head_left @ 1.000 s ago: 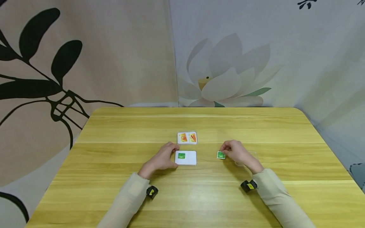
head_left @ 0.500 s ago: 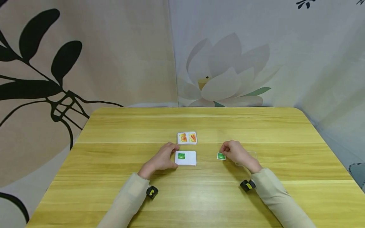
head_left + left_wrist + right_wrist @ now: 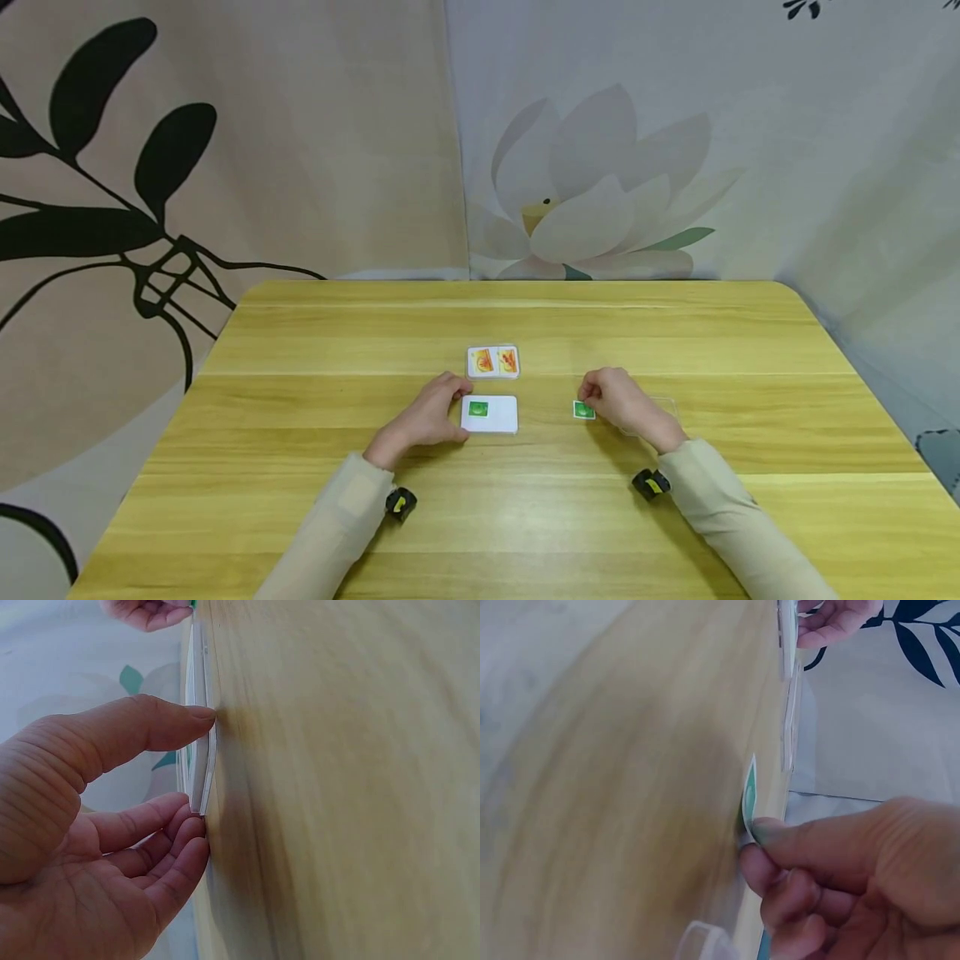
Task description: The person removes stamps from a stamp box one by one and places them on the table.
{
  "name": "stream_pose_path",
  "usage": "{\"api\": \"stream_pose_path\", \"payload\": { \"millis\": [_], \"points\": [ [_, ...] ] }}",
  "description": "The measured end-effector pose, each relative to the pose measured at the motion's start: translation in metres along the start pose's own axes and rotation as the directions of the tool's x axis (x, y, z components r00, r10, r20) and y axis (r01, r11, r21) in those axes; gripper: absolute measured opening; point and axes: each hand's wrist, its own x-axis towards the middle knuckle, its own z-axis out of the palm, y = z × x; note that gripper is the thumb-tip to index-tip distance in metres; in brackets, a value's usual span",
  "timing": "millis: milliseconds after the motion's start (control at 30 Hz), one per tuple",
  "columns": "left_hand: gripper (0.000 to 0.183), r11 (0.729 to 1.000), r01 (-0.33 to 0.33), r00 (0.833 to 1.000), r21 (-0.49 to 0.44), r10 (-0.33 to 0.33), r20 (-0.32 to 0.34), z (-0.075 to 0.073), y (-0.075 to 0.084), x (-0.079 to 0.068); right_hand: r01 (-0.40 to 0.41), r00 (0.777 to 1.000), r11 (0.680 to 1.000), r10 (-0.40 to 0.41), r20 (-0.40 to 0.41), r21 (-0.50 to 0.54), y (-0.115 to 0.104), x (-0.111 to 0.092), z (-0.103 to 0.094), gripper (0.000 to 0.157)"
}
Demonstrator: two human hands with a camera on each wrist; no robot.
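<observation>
My left hand (image 3: 429, 414) holds a flat white card in a clear case (image 3: 498, 415) at its left end, thumb on the near edge and fingertips at the far edge. A small green picture (image 3: 477, 409) lies on the card's left half. My right hand (image 3: 617, 398) pinches a small green paper square with a white border (image 3: 583, 410) between thumb and index finger, to the right of the case. In the right wrist view the paper square (image 3: 750, 791) is thin, slightly curved and raised at a tilt close to the table.
A second white card in a clear case (image 3: 492, 374), bearing two orange pictures, lies just beyond the first. A transparent plastic piece (image 3: 667, 406) sits partly under my right forearm. The wooden table (image 3: 495, 525) ends at a patterned curtain (image 3: 360, 167).
My right wrist has shifted slightly to the left, and the green paper square sits a touch further right. The left hand and both cases have stayed put.
</observation>
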Motion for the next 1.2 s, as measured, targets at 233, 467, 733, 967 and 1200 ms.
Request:
{"api": "stream_pose_path", "payload": {
  "millis": [233,467,733,967,1200],
  "points": [
    [0.057,1.0,-0.012,1.0,0.0,0.012,-0.002,-0.0007,0.0008,0.0013,0.024,1.0,0.997,-0.024,-0.001,-0.067,-0.0025,0.0022,-0.0015,0.016],
    [0.057,1.0,-0.015,1.0,0.005,0.015,-0.006,-0.0002,0.0005,0.0018,0.02,1.0,0.993,-0.019,0.016,-0.113,-0.0046,0.0026,-0.0025,0.016],
    [0.058,1.0,-0.011,1.0,-0.003,0.011,-0.005,-0.0004,-0.0003,0.0008,-0.017,1.0,0.99,0.019,0.014,-0.14,-0.0061,0.003,-0.0022,0.014],
    [0.058,1.0,-0.013,1.0,-0.006,0.013,-0.002,-0.0002,-0.0013,-0.0007,-0.007,1.0,0.991,0.006,-0.015,-0.132,-0.0059,0.0026,0.0002,0.014],
    [0.059,1.0,-0.02,1.0,-0.006,0.02,-0.004,0.0003,-0.0011,-0.0006,0.002,0.998,0.997,-0.007,-0.067,-0.073,-0.0082,0.0026,0.0036,0.007]
  ]
}}
